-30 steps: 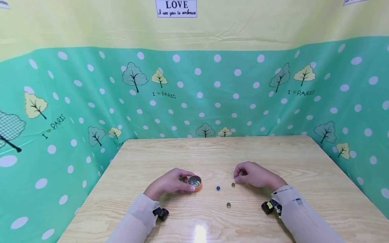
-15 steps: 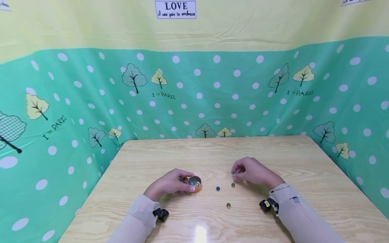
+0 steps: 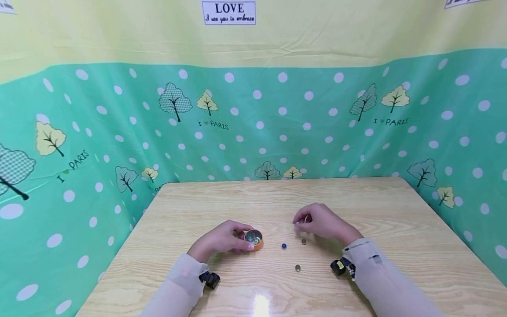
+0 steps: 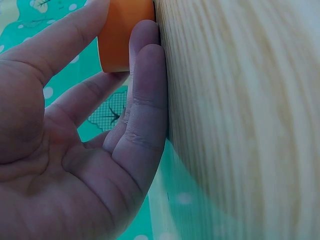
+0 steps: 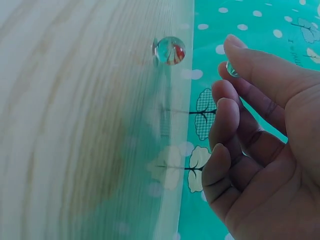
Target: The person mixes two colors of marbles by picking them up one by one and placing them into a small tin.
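Note:
My left hand (image 3: pixel 222 240) grips a small orange cup (image 3: pixel 259 246) between thumb and fingers; the cup's mouth faces up and marbles show inside. In the left wrist view the cup's orange wall (image 4: pixel 125 35) meets the fingers close beside the tabletop. Thumb and forefinger of my right hand (image 3: pixel 322 222) pinch a clear greenish marble (image 5: pixel 232 69), held above the table. Below that hand lies a brownish marble (image 3: pixel 303 241), with a blue marble (image 3: pixel 284 246) to its left and another clear marble (image 3: pixel 298 267) nearer me. A clear marble with a red swirl (image 5: pixel 171 51) shows in the right wrist view.
The light wooden table (image 3: pixel 222 198) reaches back to a green dotted curtain (image 3: pixel 269 110) that hangs behind it and along both sides. A bright light reflection lies on the table's near part. Each sleeve carries a black wrist camera (image 3: pixel 338 267).
My right hand has lifted the greenish marble and moved left with it, toward the cup. The left hand and the cup have stayed in place, as have the loose marbles.

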Motion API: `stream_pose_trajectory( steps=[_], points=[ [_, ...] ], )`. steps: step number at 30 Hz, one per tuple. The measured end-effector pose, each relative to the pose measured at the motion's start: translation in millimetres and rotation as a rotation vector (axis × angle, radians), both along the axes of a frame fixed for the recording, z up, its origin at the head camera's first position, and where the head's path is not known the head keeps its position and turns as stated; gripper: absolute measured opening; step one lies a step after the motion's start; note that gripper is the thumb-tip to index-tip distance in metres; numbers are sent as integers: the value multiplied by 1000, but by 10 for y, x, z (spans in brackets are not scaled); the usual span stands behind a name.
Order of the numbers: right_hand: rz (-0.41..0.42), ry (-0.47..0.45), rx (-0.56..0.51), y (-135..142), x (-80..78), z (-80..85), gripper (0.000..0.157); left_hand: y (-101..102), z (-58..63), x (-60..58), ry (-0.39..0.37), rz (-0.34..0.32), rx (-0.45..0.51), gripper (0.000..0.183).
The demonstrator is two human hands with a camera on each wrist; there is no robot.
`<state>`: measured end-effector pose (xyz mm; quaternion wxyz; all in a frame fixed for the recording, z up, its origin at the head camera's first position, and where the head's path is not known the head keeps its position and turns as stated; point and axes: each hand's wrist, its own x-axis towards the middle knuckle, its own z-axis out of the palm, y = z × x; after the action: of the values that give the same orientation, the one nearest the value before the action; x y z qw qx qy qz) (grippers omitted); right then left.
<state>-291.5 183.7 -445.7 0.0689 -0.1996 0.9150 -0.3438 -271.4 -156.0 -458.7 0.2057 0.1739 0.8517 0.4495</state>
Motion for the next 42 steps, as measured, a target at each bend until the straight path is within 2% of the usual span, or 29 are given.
stream_pose_trajectory(
  steps=[24,31,42],
  points=[
    [44,28,-43,-255,-21,94,8,-9,-11,-8,2,-3,-4,55],
    [71,31,-61,-338,-23,123,9,-1,-9,-8,-9,5,-4,54],
    [117,64,-71,-512,-40,205,7,-4,0,-18,15,-17,-16,50]
  ],
)
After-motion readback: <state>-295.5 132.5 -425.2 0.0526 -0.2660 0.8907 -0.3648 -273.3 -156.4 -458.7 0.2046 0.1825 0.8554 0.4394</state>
